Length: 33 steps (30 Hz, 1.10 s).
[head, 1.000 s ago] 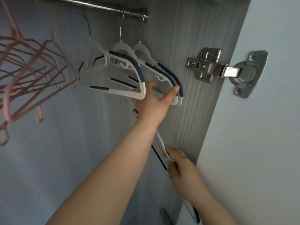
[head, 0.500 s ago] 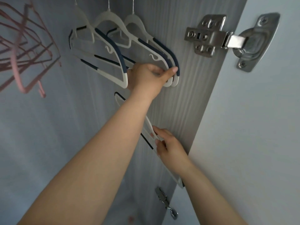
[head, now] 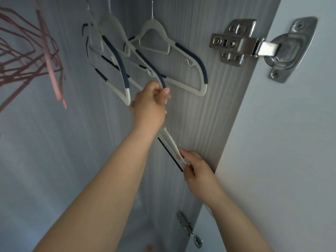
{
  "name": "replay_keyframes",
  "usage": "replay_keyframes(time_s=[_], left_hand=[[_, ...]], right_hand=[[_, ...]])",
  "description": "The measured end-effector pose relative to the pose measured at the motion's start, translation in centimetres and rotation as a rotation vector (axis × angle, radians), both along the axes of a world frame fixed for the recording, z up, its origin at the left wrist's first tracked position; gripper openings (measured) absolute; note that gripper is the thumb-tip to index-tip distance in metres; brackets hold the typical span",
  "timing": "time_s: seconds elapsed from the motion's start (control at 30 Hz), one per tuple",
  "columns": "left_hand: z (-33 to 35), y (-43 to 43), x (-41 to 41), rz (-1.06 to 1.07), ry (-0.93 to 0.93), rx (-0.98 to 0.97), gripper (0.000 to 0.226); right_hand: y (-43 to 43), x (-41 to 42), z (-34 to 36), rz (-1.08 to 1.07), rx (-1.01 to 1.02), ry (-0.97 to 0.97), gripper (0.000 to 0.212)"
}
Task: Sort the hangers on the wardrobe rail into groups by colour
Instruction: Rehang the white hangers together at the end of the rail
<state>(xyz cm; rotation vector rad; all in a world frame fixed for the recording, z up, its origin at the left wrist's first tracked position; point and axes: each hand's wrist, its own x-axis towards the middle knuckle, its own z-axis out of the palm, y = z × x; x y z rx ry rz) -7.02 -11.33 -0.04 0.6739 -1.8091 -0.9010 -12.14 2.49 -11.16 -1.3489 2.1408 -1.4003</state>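
Three white hangers with navy grips hang from above; the rail is out of view. The rightmost white hanger [head: 190, 68] hangs alone against the wardrobe side wall. My left hand [head: 150, 104] grips the lower shoulder end of the middle white hanger [head: 143, 59] and has drawn it leftward, away from the rightmost one. The left white hanger [head: 118, 70] hangs beside it. My right hand [head: 194, 170] holds a loose white hanger [head: 170, 142] low down, slanting up behind my left wrist. Pink hangers [head: 27, 57] are bunched at far left.
The grey wood-grain side wall [head: 209, 115] stands right behind the hangers. A metal door hinge [head: 241, 42] is fixed at upper right and a second hinge [head: 189, 228] lower down. The open pale door [head: 281, 142] fills the right side.
My left hand has closed on the middle white hanger's end and pulled it left, opening a gap beside the rightmost hanger. The view tilted down, so the rail left the frame.
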Motion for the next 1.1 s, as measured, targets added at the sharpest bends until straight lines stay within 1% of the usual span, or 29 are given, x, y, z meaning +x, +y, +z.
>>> replay_keyframes(time_s=[0.17, 0.23, 0.33, 0.37, 0.5, 0.57, 0.67, 0.73, 0.8, 0.87, 0.9, 1.0, 1.03, 1.1], left_hand=[[-1.4, -2.8, 2.5, 0.14, 0.012, -0.015, 0.033], [-1.6, -3.3, 3.4, 0.158, 0.057, -0.02, 0.034], [-1.9, -3.7, 4.9, 0.168, 0.087, -0.015, 0.022], [-2.2, -4.0, 5.4, 0.183, 0.076, -0.021, 0.019], [-3.0, -3.9, 6.5, 0.203, 0.067, -0.032, 0.023], [-3.0, -3.4, 6.9, 0.211, 0.08, -0.057, 0.019], [-2.8, -2.8, 7.3, 0.27, 0.132, -0.131, 0.012], [-2.8, -2.4, 7.6, 0.329, 0.189, -0.16, 0.01], [-3.0, -2.0, 8.0, 0.326, 0.225, -0.171, 0.007], [-3.6, -2.2, 8.4, 0.371, 0.193, -0.238, 0.015], [-4.1, -2.5, 8.5, 0.393, 0.178, -0.241, 0.02], [-4.4, -2.2, 8.6, 0.41, 0.18, -0.225, 0.024], [-4.4, -1.9, 8.6, 0.43, 0.172, -0.249, 0.027], [-4.6, -1.6, 8.7, 0.475, 0.123, -0.328, 0.039]], right_hand=[[0.3, 0.8, -0.6, 0.0, 0.059, 0.036, 0.046], [0.3, 0.9, -0.3, 0.002, 0.053, 0.026, 0.047], [-0.2, 1.4, 1.4, 0.0, 0.004, 0.02, 0.047], [-0.5, 1.6, 2.3, -0.003, -0.021, 0.015, 0.046], [-2.7, 2.5, 6.9, 0.02, -0.131, -0.056, 0.042], [-4.6, 3.0, 9.6, 0.051, -0.195, -0.051, 0.037], [-7.5, 3.6, 13.5, 0.139, -0.299, -0.043, 0.03], [-9.2, 3.7, 15.7, 0.154, -0.326, -0.069, 0.027], [-11.0, 3.5, 17.5, 0.159, -0.338, -0.094, 0.03], [-12.9, 2.9, 18.8, 0.157, -0.354, -0.142, 0.036], [-13.8, 2.5, 19.2, 0.142, -0.361, -0.154, 0.036], [-16.4, 1.5, 20.5, 0.097, -0.354, -0.159, 0.028], [-17.2, 1.1, 20.8, 0.088, -0.344, -0.168, 0.027], [-18.8, 0.3, 21.5, 0.067, -0.32, -0.161, 0.025]])
